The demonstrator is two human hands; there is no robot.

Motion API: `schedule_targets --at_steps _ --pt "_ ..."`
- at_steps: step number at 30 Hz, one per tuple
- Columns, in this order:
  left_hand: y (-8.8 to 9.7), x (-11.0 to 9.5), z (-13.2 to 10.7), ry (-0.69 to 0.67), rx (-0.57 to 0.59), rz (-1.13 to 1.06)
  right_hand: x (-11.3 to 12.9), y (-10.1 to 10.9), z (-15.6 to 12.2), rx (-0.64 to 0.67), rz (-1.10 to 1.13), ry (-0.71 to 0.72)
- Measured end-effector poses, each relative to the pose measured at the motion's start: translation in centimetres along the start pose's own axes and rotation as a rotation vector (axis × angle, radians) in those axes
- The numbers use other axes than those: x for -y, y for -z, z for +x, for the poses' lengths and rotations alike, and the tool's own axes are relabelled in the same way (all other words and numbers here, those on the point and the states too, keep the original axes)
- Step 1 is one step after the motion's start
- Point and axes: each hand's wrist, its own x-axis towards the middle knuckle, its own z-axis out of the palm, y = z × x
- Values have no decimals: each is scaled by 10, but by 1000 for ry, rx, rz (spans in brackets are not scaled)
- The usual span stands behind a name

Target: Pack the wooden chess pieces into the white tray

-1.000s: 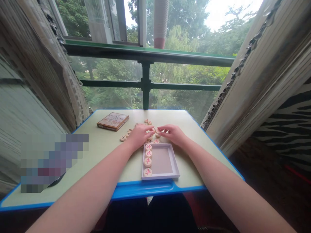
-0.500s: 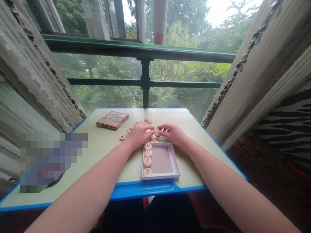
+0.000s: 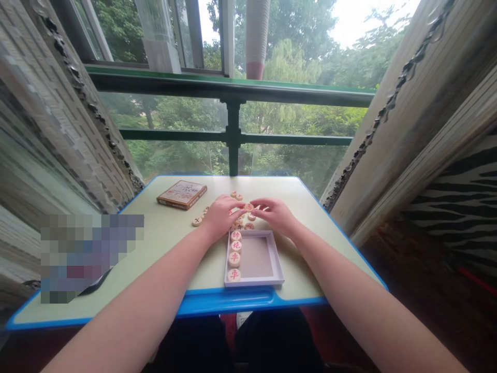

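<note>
beyond the far edge of the white tray (image 3: 256, 257), the left hand (image 3: 222, 215) and right hand (image 3: 276, 213) share a xiangqi piece (image 3: 249, 207), fingertips pinching its rim from either side. it should handle as light, stiff, a little slippery and hard to break, best taken by the rim; its red character looks like 馬. four red-lettered discs (image 3: 235, 258) along the tray's left wall read 帥, 炮, 車, 車. beyond the tray to the left, the flat box's (image 3: 181, 194) lettering is too small to read.
</note>
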Motion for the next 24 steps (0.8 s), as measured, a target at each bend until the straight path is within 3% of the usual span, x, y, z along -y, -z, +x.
schedule_targets --at_steps 18,24 --pt "4 -6 0 -31 27 -18 -3 3 2 0 22 49" --pt "12 -12 0 -59 -38 7 4 3 0 -23 103 65"
